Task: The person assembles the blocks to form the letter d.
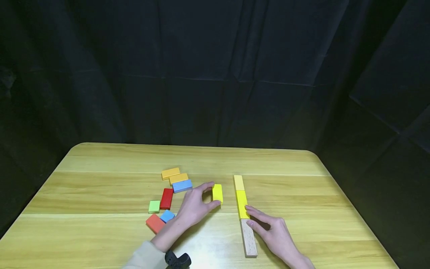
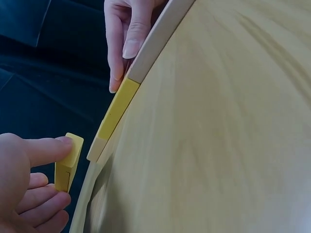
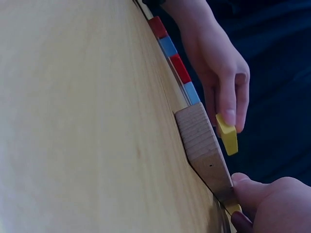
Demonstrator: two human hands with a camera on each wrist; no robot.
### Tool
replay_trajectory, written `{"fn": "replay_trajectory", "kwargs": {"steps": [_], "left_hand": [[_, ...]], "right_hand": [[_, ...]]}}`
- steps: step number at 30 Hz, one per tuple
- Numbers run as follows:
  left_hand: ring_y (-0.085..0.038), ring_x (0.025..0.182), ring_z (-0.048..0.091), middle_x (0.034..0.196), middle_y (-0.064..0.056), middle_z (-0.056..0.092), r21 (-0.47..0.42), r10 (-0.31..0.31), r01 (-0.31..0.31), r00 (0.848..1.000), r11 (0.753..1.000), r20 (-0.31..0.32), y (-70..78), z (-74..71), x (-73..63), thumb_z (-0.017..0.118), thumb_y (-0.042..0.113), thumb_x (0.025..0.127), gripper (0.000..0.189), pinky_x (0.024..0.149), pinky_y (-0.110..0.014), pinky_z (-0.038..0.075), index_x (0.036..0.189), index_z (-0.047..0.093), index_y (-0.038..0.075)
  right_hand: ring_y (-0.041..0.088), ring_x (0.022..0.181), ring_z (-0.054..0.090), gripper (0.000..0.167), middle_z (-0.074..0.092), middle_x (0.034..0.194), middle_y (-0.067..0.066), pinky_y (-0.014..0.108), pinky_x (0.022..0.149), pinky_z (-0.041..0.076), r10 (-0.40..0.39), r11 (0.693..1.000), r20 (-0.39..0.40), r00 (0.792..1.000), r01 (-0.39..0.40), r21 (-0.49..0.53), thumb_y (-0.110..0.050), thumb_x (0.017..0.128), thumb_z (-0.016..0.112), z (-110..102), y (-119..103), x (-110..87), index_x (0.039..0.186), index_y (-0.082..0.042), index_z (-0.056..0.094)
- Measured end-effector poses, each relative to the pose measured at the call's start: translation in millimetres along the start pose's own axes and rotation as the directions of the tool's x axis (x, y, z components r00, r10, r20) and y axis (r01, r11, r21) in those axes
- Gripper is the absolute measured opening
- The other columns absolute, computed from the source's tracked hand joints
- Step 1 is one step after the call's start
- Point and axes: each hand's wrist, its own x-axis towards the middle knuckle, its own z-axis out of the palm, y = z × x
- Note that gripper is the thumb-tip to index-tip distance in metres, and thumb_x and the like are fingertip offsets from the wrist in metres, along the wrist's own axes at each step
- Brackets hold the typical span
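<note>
My left hand (image 1: 196, 205) pinches a bright yellow block (image 1: 217, 193) between thumb and fingers, just left of a straight row of blocks. The left wrist view shows the thumb at one end of this yellow block (image 2: 68, 165) and fingertips at the other. In the row, a pale wooden block (image 1: 239, 182) lies at the far end, a longer yellow block (image 1: 242, 204) in the middle and a speckled greyish wooden block (image 1: 248, 238) nearest me. My right hand (image 1: 277, 237) rests along the row's right side, fingertips at the middle block and thumb at the greyish block.
Left of my left hand lie two orange blocks (image 1: 170, 173), a long blue block (image 1: 182, 185), a dark red block (image 1: 166, 198), a green block (image 1: 154, 206), a small blue block (image 1: 167, 216) and a light red block (image 1: 155, 223). Dark curtains (image 1: 201, 74) surround the wooden table (image 1: 319, 194).
</note>
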Motion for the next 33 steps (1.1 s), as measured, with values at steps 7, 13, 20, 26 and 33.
{"fn": "replay_trajectory", "kwargs": {"steps": [7, 13, 20, 26, 33], "left_hand": [[-0.032, 0.124, 0.06, 0.129, -0.017, 0.067, -0.009, -0.013, 0.013, 1.0, 1.0, -0.001, 4.3, 13.5, 12.3, 0.08, 0.019, 0.085, 0.058, 0.106, -0.047, 0.048, 0.135, 0.059, 0.0], [-0.034, 0.127, 0.057, 0.133, -0.019, 0.063, -0.023, -0.036, 0.036, 0.999, 0.999, -0.001, 5.9, 20.9, 20.2, 0.078, 0.019, 0.087, 0.058, 0.109, -0.048, 0.045, 0.138, 0.056, 0.0], [-0.035, 0.128, 0.057, 0.132, -0.019, 0.064, -0.022, -0.038, 0.038, 0.999, 0.999, -0.029, 3.6, 27.2, 27.5, 0.078, 0.019, 0.087, 0.059, 0.11, -0.047, 0.044, 0.138, 0.055, -0.001], [-0.035, 0.128, 0.056, 0.132, -0.019, 0.063, -0.016, -0.045, 0.044, 0.998, 0.999, -0.035, 1.4, 31.3, 32.6, 0.078, 0.02, 0.087, 0.06, 0.11, -0.047, 0.044, 0.138, 0.055, -0.001], [-0.033, 0.13, 0.055, 0.135, -0.018, 0.062, -0.019, -0.057, 0.057, 0.998, 0.998, -0.036, -1.3, 36.0, 39.6, 0.077, 0.02, 0.088, 0.061, 0.111, -0.046, 0.043, 0.14, 0.053, -0.001]], "right_hand": [[0.013, 0.12, 0.061, 0.033, 0.066, 0.13, -0.01, 0.036, 0.099, 0.053, -0.002, 1.0, -0.006, 1.0, 0.002, -0.002, -0.026, 0.091, 0.073, -1, -1, -0.4, 0.123, -0.019, 0.072], [0.014, 0.12, 0.062, 0.032, 0.065, 0.13, -0.011, 0.033, 0.099, 0.053, 0.0, 1.0, -0.005, 1.0, 0.0, 0.009, -0.026, 0.091, 0.073, -1, -1, -0.7, 0.122, -0.019, 0.073], [0.017, 0.117, 0.064, 0.032, 0.067, 0.128, -0.007, 0.034, 0.097, 0.054, -0.03, 0.999, -0.031, 0.999, 0.029, -0.013, -0.024, 0.091, 0.073, 1, 0, -0.4, 0.122, -0.019, 0.073], [0.016, 0.118, 0.063, 0.032, 0.067, 0.129, -0.009, 0.037, 0.097, 0.054, -0.004, 1.0, -0.024, 1.0, 0.004, -0.009, -0.025, 0.091, 0.074, 1, 0, -0.3, 0.122, -0.02, 0.073], [0.014, 0.12, 0.061, 0.033, 0.065, 0.13, -0.011, 0.039, 0.099, 0.053, 0.01, 1.0, -0.003, 1.0, -0.01, -0.001, -0.026, 0.091, 0.073, 0, -1, 0.4, 0.123, -0.019, 0.072]]}}
